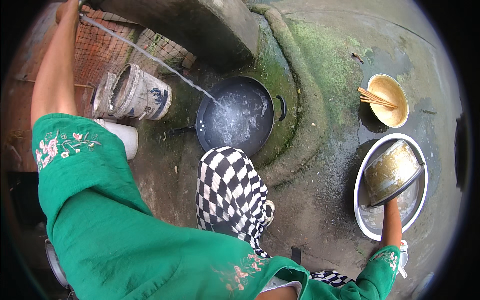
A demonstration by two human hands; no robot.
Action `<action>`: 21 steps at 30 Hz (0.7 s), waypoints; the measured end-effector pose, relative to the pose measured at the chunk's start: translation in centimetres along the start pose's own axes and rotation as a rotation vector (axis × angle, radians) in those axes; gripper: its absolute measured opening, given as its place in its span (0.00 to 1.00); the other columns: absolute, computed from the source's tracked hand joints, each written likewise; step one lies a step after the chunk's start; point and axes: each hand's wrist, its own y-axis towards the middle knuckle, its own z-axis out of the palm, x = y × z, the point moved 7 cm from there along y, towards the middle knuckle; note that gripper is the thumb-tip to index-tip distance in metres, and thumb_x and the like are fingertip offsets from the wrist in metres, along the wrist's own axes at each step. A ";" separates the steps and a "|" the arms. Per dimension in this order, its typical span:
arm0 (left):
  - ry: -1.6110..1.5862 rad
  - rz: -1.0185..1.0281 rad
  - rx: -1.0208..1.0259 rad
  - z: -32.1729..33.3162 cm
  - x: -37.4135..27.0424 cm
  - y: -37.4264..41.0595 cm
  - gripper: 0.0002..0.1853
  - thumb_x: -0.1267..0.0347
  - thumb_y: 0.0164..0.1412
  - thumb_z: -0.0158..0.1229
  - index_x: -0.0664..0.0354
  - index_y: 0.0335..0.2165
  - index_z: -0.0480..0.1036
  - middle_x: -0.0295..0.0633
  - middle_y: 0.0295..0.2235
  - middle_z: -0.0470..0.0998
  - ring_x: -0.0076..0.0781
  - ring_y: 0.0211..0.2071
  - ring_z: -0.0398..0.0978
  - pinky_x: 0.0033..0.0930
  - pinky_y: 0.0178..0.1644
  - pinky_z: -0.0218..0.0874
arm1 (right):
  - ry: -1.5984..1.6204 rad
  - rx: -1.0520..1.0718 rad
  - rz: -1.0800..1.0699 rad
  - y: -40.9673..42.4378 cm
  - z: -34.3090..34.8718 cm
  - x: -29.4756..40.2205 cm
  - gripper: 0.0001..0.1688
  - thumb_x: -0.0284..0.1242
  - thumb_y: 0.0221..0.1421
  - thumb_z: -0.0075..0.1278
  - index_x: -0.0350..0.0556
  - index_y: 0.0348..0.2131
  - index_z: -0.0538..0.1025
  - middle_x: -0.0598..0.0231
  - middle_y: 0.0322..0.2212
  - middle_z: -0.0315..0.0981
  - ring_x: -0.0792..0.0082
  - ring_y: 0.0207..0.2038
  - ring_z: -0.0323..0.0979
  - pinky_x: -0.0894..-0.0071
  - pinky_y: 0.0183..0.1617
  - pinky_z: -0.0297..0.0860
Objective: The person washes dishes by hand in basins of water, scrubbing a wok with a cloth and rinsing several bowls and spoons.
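My left hand (66,12) reaches to the upper left edge, beside the metal outlet (81,15) that a jet of water (150,56) comes from; its fingers are too cut off to read. The jet lands in a dark wok (240,116) on the ground, which has a long handle and a loop handle. At the right, my right hand (392,204) holds a worn metal pot (392,172) tilted on its side over an oval white-rimmed basin (359,210) with water in it. The pot hides most of that hand.
A yellowish bowl (393,88) with several wooden chopsticks (375,99) stands beyond the basin. Dirty buckets (150,95) and a white container (125,138) are left of the wok. A concrete block (225,26) overhangs behind it; a mossy raised kerb (303,75) curves round its right side.
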 end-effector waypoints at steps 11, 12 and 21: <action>-0.350 -0.189 0.076 -5.1 7.4 7.9 0.31 0.53 0.54 0.51 0.61 0.51 0.62 0.53 0.50 0.63 0.44 0.53 0.62 0.42 0.57 0.52 | 0.169 0.107 -0.021 -0.3 5.5 6.2 0.32 0.45 0.58 0.31 0.50 0.57 0.57 0.62 0.57 0.54 0.62 0.59 0.51 0.62 0.62 0.46; -0.399 -0.195 0.077 -5.3 7.0 9.2 0.30 0.54 0.54 0.50 0.61 0.51 0.62 0.53 0.50 0.64 0.44 0.53 0.62 0.41 0.57 0.52 | 0.188 0.098 -0.035 0.0 5.7 6.9 0.32 0.45 0.58 0.32 0.50 0.57 0.57 0.62 0.57 0.54 0.62 0.59 0.51 0.63 0.62 0.46; -0.781 -0.123 0.029 -6.1 -0.1 16.2 0.17 0.64 0.61 0.47 0.66 0.45 0.64 0.50 0.42 0.73 0.39 0.44 0.72 0.34 0.50 0.63 | 0.344 -0.126 -0.310 6.2 2.4 15.2 0.32 0.44 0.58 0.33 0.49 0.57 0.57 0.61 0.56 0.55 0.62 0.58 0.52 0.63 0.61 0.48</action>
